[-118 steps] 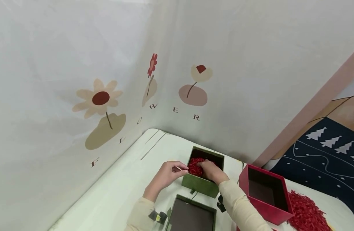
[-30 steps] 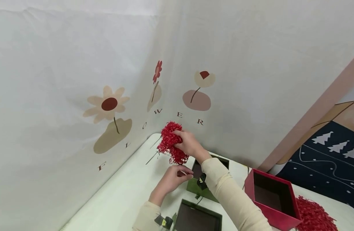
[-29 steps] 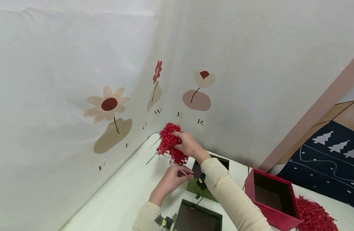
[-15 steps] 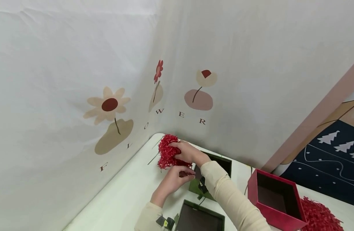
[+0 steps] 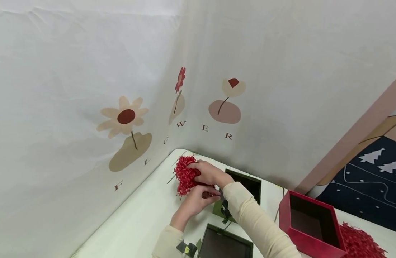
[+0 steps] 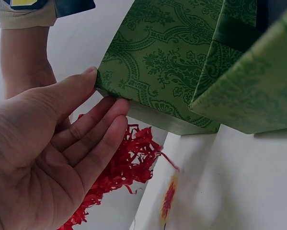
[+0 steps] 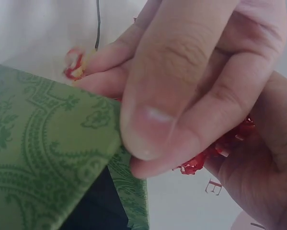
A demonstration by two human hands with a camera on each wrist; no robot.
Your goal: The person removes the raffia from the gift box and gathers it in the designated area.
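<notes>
Red shredded paper [image 5: 185, 175] lies in a clump on the table's far left. My right hand [image 5: 207, 173] reaches over it, with fingers and thumb dug into the strands. Just below, my left hand [image 5: 196, 200] grips the corner of a patterned green box [image 5: 220, 210], thumb on one side and fingers on the other. In the left wrist view that hand [image 6: 52, 139] meets the green box [image 6: 157, 62] at its corner. The right wrist view shows the pinching thumb close up, near the green box [image 7: 47, 129], with red strands behind. The right forearm hides part of the box.
A shallow green lid [image 5: 225, 243] lies in front of the box. To the right stand a red box [image 5: 314, 236] and a heap of red shredded paper [image 5: 362, 242]. Fabric walls [image 5: 265, 107] rise behind the table.
The right hand has taken the shredded paper out of the green box, carried it left and lowered it to the table. The left hand stays at the box corner.
</notes>
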